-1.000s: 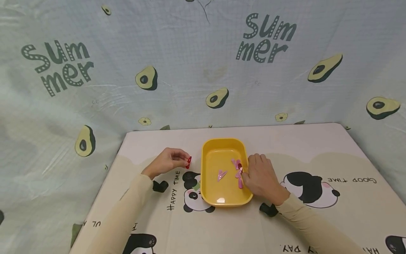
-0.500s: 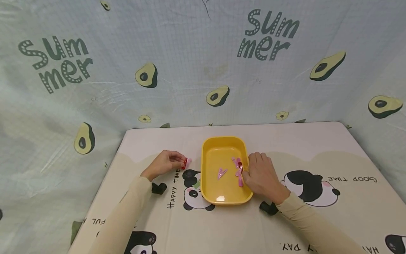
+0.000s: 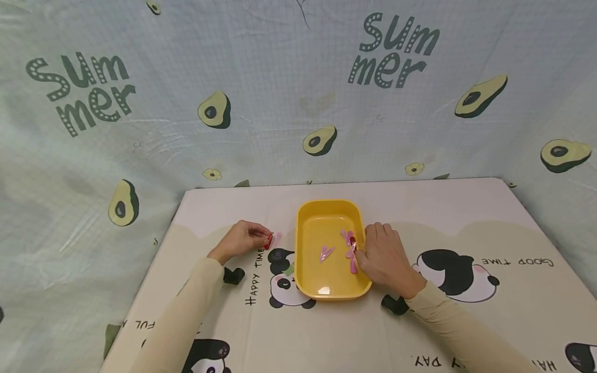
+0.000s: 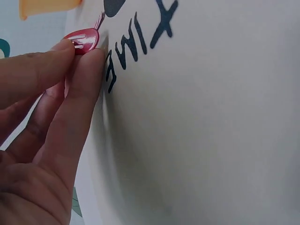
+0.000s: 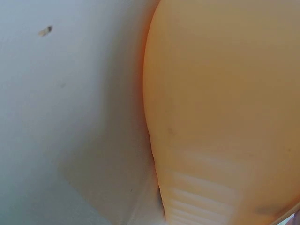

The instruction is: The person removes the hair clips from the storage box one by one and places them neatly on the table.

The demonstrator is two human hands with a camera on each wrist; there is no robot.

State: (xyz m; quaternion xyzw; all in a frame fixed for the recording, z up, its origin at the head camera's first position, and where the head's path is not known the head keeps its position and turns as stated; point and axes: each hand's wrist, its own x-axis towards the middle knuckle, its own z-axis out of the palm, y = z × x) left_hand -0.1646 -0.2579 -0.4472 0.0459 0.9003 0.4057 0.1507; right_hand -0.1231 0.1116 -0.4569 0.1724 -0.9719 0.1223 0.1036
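Observation:
My left hand (image 3: 241, 240) pinches a red snap hair clip (image 4: 86, 41) between thumb and fingertips, close over the cloth left of the tray. Just beyond it lies a pink hair clip (image 3: 277, 238). My right hand (image 3: 384, 257) grips the right rim of the yellow tray (image 3: 305, 290), thumb over the edge and fingers along the outer side. In the tray, a pink hair clip (image 3: 326, 253) lies alone near the middle. More pink hair clips (image 3: 353, 265) and a dark red one (image 3: 353, 240) cluster by the thumb. The right wrist view shows mostly the tray's outer wall (image 5: 211, 117).
A table covered with a panda-print cloth (image 3: 326, 336) spreads under everything. Behind it hangs a pale curtain (image 3: 270, 77) with avocado prints. Black bands (image 3: 234, 275) show by both wrists.
My left hand has shifted slightly left with the red hair clip, and the pink clip beside it has come into view. My right hand has stayed on the tray rim.

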